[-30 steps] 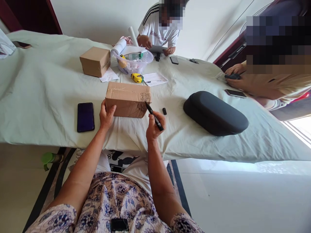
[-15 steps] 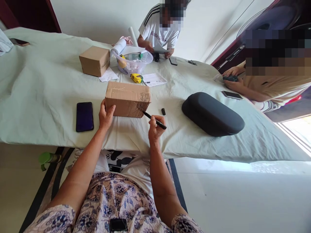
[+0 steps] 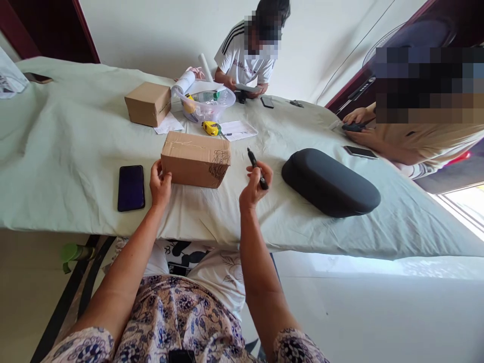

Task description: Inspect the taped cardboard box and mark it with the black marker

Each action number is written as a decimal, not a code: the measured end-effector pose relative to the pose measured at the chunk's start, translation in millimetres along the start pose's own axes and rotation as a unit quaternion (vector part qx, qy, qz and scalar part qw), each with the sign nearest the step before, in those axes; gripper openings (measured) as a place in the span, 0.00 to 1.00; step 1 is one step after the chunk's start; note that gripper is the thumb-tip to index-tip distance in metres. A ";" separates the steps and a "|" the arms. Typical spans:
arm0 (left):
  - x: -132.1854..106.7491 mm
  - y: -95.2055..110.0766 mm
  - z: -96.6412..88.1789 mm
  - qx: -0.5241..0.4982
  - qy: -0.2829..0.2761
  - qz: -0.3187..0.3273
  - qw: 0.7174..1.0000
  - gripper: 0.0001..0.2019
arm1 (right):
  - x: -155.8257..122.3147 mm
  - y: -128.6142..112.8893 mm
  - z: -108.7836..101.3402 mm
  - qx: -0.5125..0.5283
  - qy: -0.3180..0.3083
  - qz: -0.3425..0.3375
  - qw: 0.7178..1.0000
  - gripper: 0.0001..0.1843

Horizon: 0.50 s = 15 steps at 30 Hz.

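A brown cardboard box rests on the cloth in front of me, with black scribbles across its right end. My left hand grips the box's left end, thumb on the near face and fingers round the side. To the right of the box, my right hand is closed around a black marker. The marker's narrow end points up and away, clear of the cardboard. The small black cap seen beside the box before is hidden now, the right hand covering that area.
A smartphone lies left of the box, a dark grey case to the right. Behind stand another carton, a filled plastic basin and a yellow tape measure. Two people sit at the far side and right.
My right hand has lifted the marker off the box and moved right, turning its narrow end upward. My left hand stays at the box's left end. The view has shifted slightly.
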<state>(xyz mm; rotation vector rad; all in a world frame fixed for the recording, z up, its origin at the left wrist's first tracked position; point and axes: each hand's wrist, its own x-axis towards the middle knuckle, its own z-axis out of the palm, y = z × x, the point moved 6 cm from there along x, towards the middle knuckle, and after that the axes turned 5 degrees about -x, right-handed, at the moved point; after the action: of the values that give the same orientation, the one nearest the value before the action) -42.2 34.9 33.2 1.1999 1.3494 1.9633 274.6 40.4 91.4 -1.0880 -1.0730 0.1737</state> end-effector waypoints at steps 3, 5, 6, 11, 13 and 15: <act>0.2 1.3 -6.2 0.041 0.040 0.004 0.998 0.26 | 6.8 24.8 10.2 -0.085 -0.080 -0.031 0.993 0.15; -0.6 7.5 -10.5 0.086 0.064 0.022 0.994 0.27 | 0.3 39.5 17.8 -0.147 -0.159 -0.048 0.975 0.17; -1.3 12.2 -12.0 0.110 0.073 0.036 0.991 0.27 | -4.7 45.3 20.3 -0.172 -0.190 -0.050 0.965 0.18; -11.0 43.7 -13.8 0.203 0.084 0.133 0.966 0.23 | -22.5 55.0 27.1 -0.273 -0.265 -0.043 0.924 0.19; -17.6 55.6 -18.6 0.219 0.088 0.158 0.959 0.22 | -23.1 57.3 27.6 -0.325 -0.277 -0.023 0.904 0.19; -22.3 65.8 -30.8 0.229 0.098 0.163 0.955 0.20 | -22.7 60.0 26.7 -0.367 -0.287 -0.005 0.885 0.20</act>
<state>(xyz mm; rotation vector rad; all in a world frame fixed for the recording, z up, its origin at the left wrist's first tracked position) -51.1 -24.2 80.1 1.5521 1.8879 2.1023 264.1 74.1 31.6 -1.7751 -1.7546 0.0769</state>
